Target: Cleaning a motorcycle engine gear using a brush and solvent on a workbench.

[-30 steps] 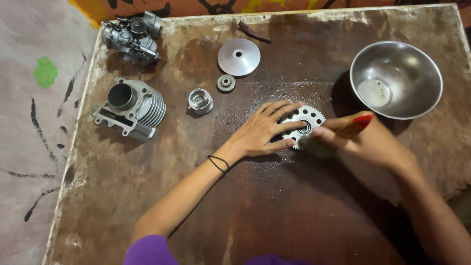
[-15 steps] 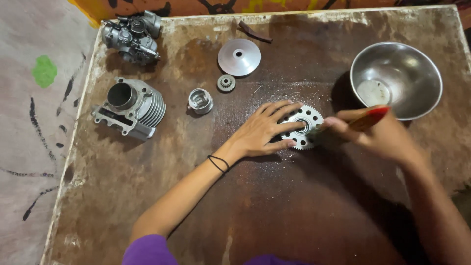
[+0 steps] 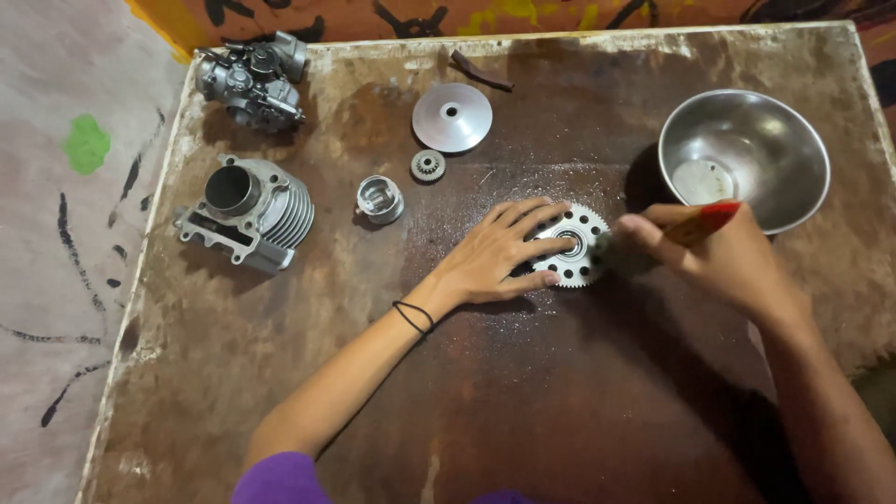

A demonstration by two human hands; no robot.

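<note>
A round toothed metal gear (image 3: 576, 245) with a ring of holes lies flat in the middle of the brown table (image 3: 560, 401). My left hand (image 3: 495, 254) presses on it from the left, fingers spread over its hub and edge. My right hand (image 3: 723, 261) is closed around a brush with a red handle (image 3: 702, 223); the brush end touches the gear's right rim.
A steel bowl (image 3: 744, 157) stands right behind my right hand. A finned engine cylinder (image 3: 247, 211), a small piston (image 3: 380, 199), a small pinion (image 3: 427, 165), a shiny cone-shaped disc (image 3: 452, 117) and a carburettor (image 3: 252, 79) lie at the left and back.
My right hand with the brush has shifted slightly along the gear's right edge. My left hand stays pressed on the gear.
</note>
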